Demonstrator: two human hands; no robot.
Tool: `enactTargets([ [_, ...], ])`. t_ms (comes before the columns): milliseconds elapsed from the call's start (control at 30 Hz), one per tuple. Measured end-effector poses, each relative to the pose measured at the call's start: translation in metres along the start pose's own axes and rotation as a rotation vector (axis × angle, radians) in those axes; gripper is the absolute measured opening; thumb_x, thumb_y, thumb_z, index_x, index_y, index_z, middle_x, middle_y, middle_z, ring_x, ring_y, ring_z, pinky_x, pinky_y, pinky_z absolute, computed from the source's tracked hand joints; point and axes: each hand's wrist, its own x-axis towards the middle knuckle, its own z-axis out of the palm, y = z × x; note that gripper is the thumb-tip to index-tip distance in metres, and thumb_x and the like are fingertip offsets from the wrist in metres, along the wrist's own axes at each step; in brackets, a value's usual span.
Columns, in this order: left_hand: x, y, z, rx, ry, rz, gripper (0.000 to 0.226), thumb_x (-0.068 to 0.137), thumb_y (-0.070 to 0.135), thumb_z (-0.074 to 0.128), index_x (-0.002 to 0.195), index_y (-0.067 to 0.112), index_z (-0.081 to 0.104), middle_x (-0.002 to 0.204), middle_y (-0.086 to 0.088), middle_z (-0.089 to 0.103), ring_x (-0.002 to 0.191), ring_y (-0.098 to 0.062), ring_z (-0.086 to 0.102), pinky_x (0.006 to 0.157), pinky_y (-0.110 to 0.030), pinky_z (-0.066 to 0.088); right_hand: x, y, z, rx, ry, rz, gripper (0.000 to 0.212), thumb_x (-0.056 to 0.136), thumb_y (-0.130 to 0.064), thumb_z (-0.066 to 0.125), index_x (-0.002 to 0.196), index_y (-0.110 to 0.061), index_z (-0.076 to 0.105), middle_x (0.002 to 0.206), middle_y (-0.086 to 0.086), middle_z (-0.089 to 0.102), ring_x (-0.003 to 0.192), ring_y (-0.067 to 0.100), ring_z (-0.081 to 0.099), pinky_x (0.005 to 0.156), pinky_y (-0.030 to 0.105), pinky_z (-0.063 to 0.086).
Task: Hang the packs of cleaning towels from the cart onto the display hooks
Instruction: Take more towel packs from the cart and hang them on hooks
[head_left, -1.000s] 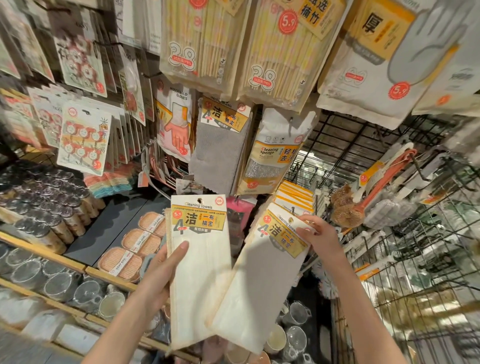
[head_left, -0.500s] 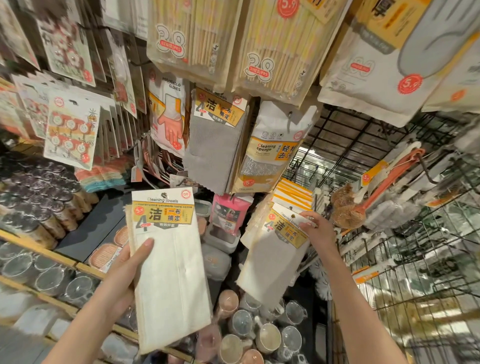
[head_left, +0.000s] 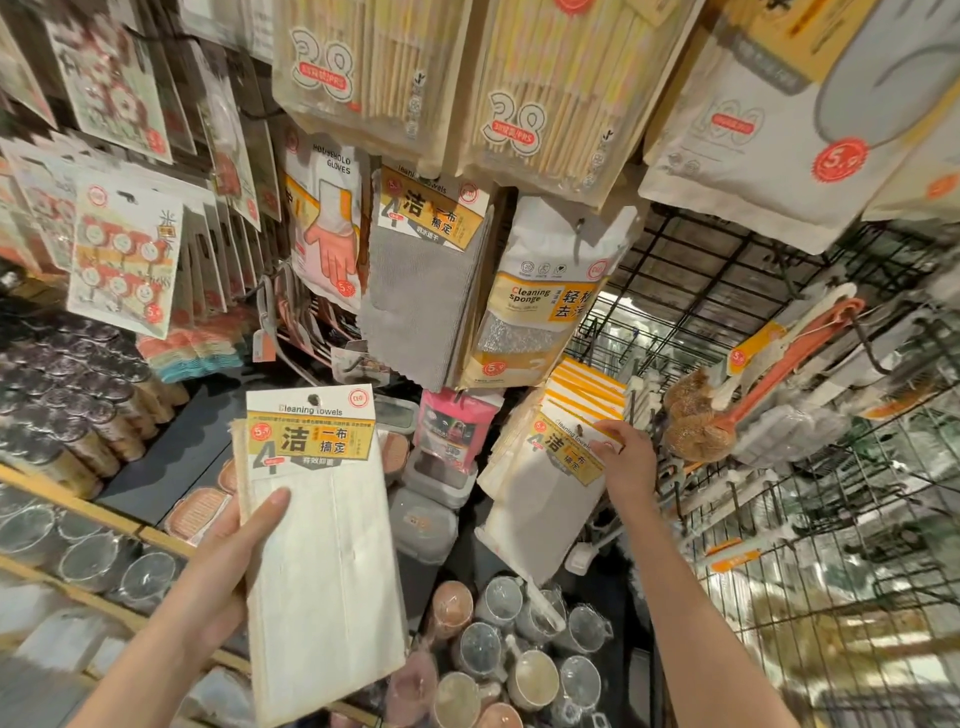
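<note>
**Two towel packs in hand, one at the hook: the risks and the count**

The right hand (head_left: 626, 457) was clamped on the top card of a white towel pack (head_left: 540, 499), pinched at the corner close to the hang hole, and the pack was held against a row of similar packs (head_left: 587, 389) already hanging there. The left hand (head_left: 228, 561) was closed round a second white pack (head_left: 322, 545), with the thumb laid flat on its front, and this pack was held upright, well apart from the hooks.

From here, the hole could probably be missed by the hook tip, because the hook itself was hidden behind the cards. With only a corner pinched, the pack could also be let slip onto the glass mugs (head_left: 519, 670) on the shelf below. The hanging row could be pushed off as well if the card was pressed too hard.

Counted: two packs were held, one in each hand. About five yellow-edged cards were seen in the hanging row; the exact number could not be told. One grey towel stack (head_left: 415, 306) was hanging above it. The cart was not seen.
</note>
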Motion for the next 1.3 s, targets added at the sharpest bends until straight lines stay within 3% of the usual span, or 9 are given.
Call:
enactTargets([
  [67,0.000,0.000,0.000,0.013,-0.009,0.004,0.035,0.090,0.027,0.058,0.125,0.025,0.061,0.113,-0.003,0.073,0.095,-0.024,0.072,0.071,-0.040,0.054,0.003,0.000,0.004,-0.024,0.047,0.003,0.018,0.087,-0.007,0.063,0.102,-0.017,0.061,0.116,0.007,0.048,0.079,0.000,0.052,0.064,0.011,0.034],
  [133,0.000,0.000,-0.001,0.024,-0.014,0.004,0.035,0.089,0.029,0.058,0.124,0.028,0.061,0.113,-0.001,0.073,0.095,-0.023,0.072,0.071,-0.041,0.055,0.006,-0.001,0.007,-0.012,0.091,0.045,0.022,0.083,-0.010,0.069,0.100,-0.015,0.056,0.115,0.009,0.044,0.076,0.007,0.049,0.069,0.022,0.034],
  [267,0.001,-0.002,-0.006,0.019,-0.004,-0.018,0.034,0.084,0.032,0.062,0.119,0.032,0.064,0.114,-0.001,0.072,0.096,-0.023,0.072,0.076,-0.043,0.054,0.014,-0.001,0.011,-0.011,0.128,0.091,0.035,0.076,-0.017,0.077,0.102,-0.010,0.053,0.114,0.012,0.046,0.097,0.026,0.049,0.074,0.028,0.034],
  [667,-0.001,-0.007,0.006,-0.017,0.014,-0.110,0.027,0.090,0.025,0.059,0.116,0.022,0.064,0.103,-0.007,0.075,0.085,-0.024,0.074,0.069,-0.039,0.053,0.012,-0.003,0.013,-0.070,0.144,0.098,0.034,0.081,-0.017,0.073,0.107,-0.009,0.053,0.121,0.017,0.047,0.114,0.030,0.043,0.073,0.028,0.031],
  [800,-0.008,-0.002,0.017,-0.051,-0.078,-0.078,0.035,0.087,0.026,0.060,0.122,0.025,0.061,0.111,-0.006,0.073,0.095,-0.025,0.072,0.062,-0.034,0.060,0.000,-0.011,0.007,0.020,0.161,0.122,0.034,0.080,-0.010,0.072,0.109,-0.010,0.055,0.131,0.019,0.039,0.125,0.034,0.031,0.080,0.028,0.028],
  [900,-0.012,-0.002,0.025,-0.056,-0.113,-0.055,0.034,0.090,0.023,0.057,0.124,0.022,0.059,0.113,-0.008,0.072,0.097,-0.026,0.071,0.063,-0.033,0.061,-0.020,-0.023,0.007,0.120,0.162,0.064,0.033,0.076,-0.007,0.075,0.104,-0.007,0.058,0.123,0.018,0.045,0.121,0.032,0.037,0.083,0.023,0.029],
  [1000,-0.016,-0.002,0.033,-0.020,-0.144,-0.035,0.031,0.091,0.021,0.056,0.122,0.023,0.060,0.111,-0.005,0.073,0.096,-0.024,0.072,0.065,-0.032,0.061,-0.040,-0.045,0.006,0.218,0.039,-0.048,0.029,0.076,-0.005,0.075,0.101,-0.003,0.061,0.112,0.010,0.051,0.107,0.027,0.050,0.087,0.029,0.040],
  [1133,-0.022,-0.005,0.042,-0.016,-0.209,-0.053,0.038,0.086,0.026,0.060,0.124,0.027,0.059,0.115,-0.003,0.072,0.102,-0.023,0.070,0.072,-0.033,0.060,-0.064,-0.088,0.006,0.266,-0.215,-0.137,0.020,0.079,-0.013,0.072,0.094,-0.023,0.063,0.116,0.006,0.057,0.102,0.019,0.057,0.083,0.036,0.050],
  [1300,-0.030,-0.010,0.051,-0.022,-0.284,-0.072,0.043,0.084,0.027,0.062,0.126,0.024,0.058,0.118,-0.003,0.071,0.105,-0.023,0.069,0.072,-0.029,0.059,-0.100,-0.123,0.011,0.382,-0.470,-0.266,0.032,0.079,-0.015,0.074,0.098,-0.036,0.058,0.102,-0.008,0.063,0.087,0.001,0.064,0.068,0.014,0.049],
])
